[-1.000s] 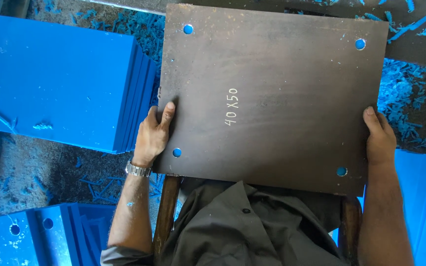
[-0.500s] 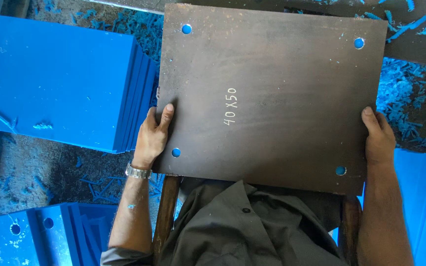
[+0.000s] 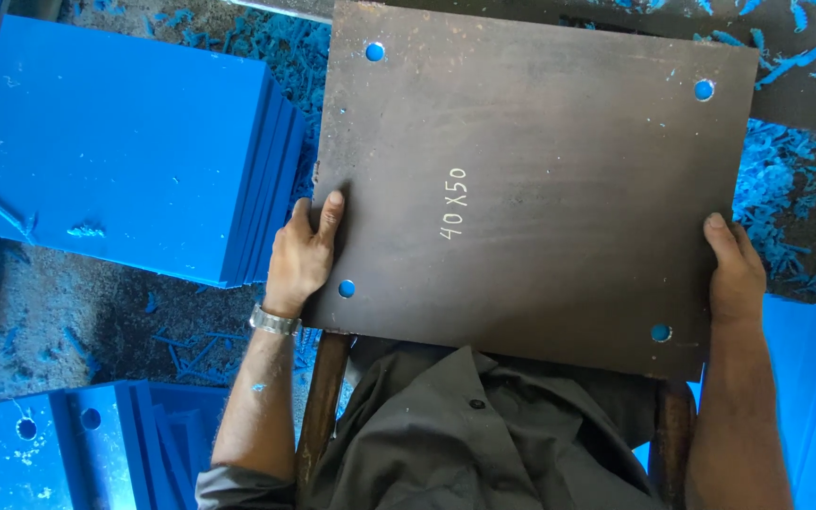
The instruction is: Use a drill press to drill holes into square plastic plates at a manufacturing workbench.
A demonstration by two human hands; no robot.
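Starting at the far left, a stack of blue sheets [image 3: 125, 151] lies just beside the left hand [image 3: 299, 255], which clasps the left edge of a large dark brown board [image 3: 540, 179], thumb on top. This board lies flat in front of the person, its long axis running left to right, with a blue-filled hole near each corner. At the opposite edge, the right hand [image 3: 734, 274] grips the right side, thumb over the top. Both hands sit near the board's closer corners, about equally close.
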